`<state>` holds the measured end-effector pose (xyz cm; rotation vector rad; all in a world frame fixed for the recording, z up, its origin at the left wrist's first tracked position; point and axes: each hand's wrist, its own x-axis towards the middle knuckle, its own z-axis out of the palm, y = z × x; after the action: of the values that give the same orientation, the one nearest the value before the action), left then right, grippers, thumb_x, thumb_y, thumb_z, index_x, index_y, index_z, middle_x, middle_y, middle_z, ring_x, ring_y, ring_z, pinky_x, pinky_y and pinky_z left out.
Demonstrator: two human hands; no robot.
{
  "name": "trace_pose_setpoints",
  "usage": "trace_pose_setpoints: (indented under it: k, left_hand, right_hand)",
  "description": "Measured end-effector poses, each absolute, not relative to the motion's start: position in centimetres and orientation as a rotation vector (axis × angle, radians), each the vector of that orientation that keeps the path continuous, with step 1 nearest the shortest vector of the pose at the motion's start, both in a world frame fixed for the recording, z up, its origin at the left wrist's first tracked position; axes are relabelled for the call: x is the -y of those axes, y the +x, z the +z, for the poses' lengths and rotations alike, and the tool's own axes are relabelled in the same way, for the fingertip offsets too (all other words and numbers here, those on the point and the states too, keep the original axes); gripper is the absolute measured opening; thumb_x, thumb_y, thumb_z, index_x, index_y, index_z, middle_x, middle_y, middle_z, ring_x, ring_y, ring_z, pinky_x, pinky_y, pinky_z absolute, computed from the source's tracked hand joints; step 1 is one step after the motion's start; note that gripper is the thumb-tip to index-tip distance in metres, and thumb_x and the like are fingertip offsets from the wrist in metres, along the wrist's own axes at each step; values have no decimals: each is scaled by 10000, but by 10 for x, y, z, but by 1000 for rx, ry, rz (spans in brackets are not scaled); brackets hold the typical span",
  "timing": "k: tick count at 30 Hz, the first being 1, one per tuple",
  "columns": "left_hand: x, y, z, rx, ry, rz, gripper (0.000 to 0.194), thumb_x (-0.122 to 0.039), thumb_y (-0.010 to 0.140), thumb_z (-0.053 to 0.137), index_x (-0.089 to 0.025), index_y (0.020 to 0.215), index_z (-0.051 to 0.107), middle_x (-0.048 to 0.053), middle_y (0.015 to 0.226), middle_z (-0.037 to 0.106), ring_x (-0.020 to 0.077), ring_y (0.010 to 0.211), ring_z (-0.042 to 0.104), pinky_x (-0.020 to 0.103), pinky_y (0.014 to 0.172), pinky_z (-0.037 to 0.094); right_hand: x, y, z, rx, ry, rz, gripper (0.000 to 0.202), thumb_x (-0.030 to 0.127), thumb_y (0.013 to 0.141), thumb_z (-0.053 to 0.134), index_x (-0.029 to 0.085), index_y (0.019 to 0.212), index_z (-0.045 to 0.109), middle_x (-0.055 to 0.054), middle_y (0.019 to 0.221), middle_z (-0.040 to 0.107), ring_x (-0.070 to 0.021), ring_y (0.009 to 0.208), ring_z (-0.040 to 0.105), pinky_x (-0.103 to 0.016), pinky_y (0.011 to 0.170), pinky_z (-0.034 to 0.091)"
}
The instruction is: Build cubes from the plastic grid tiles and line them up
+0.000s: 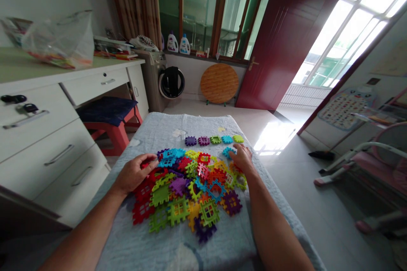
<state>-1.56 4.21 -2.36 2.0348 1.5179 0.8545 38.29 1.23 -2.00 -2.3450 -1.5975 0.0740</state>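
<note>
A heap of colourful plastic interlocking pieces, among them a green square piece [160, 195] and a purple piece [232, 202], lies on the cloth-covered table [127, 237]. My left hand [137, 171] rests at the heap's left edge, over red pieces [143, 191]; its fingers are stretched forward, the thumb apart. At the heap's far right, my right hand [243, 159] has its fingertips on a blue block [227, 152]. Beyond it runs a row of small blocks: dark purple [190, 140], purple [204, 140], green [215, 139], blue [227, 139] and yellow-green [238, 139].
A white desk [73, 131] with drawers stands at the left, a stool [110, 112] partly under it. Ahead are a washing machine [155, 80], a round wooden board [219, 84] and a red door [276, 46]. A pink chair [378, 161] is at the right.
</note>
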Motion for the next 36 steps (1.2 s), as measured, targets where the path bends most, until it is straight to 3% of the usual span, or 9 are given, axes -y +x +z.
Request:
trace_pose_setpoints:
  k: [5, 12, 20, 27, 36]
  left_hand:
    - [-41, -16, -24, -1517, 2012, 839, 501, -604, 732, 534, -194, 990, 661, 55, 1021, 713, 227, 959, 649, 294, 886, 477]
    - [-44, -16, -27, -1515, 2009, 832, 480, -595, 739, 539, -204, 992, 658, 40, 1020, 710, 221, 964, 646, 286, 892, 469]
    - [-44, -17, -28, -1500, 1995, 832, 496, -601, 737, 538, -198, 1001, 652, 54, 1029, 709, 229, 963, 647, 296, 887, 476]
    - [-44, -17, -26, -1503, 1978, 821, 511, -608, 734, 538, -198, 1019, 645, 54, 1031, 708, 230, 950, 651, 300, 884, 482]
    - [-41, -16, -22, -1471, 1926, 836, 485, -591, 729, 552, -206, 1006, 655, 37, 1018, 715, 219, 898, 671, 250, 727, 534]
  right_hand:
    - [-11, 376, -13, 1681, -2361, 44, 492, 518, 762, 549, 241, 1167, 591, -84, 1177, 587, -289, 1103, 472, -371, 883, 338]
    - [-10, 373, -9, 1687, -2391, 28, 436, 451, 729, 571, 246, 1111, 611, -74, 1144, 594, -278, 1085, 474, -357, 856, 332]
    - [-9, 375, -10, 1686, -2394, 31, 569, 512, 707, 580, 225, 1199, 562, -98, 1164, 582, -295, 1098, 472, -378, 867, 345]
    - [-16, 375, -9, 1692, -2460, 47, 491, 430, 654, 630, 224, 1100, 608, -100, 1097, 621, -294, 1066, 513, -374, 858, 370]
    - [-73, 388, 13, 1391, -2522, 43, 540, 486, 693, 575, 210, 1157, 553, -115, 1064, 644, -287, 1033, 579, -400, 840, 414]
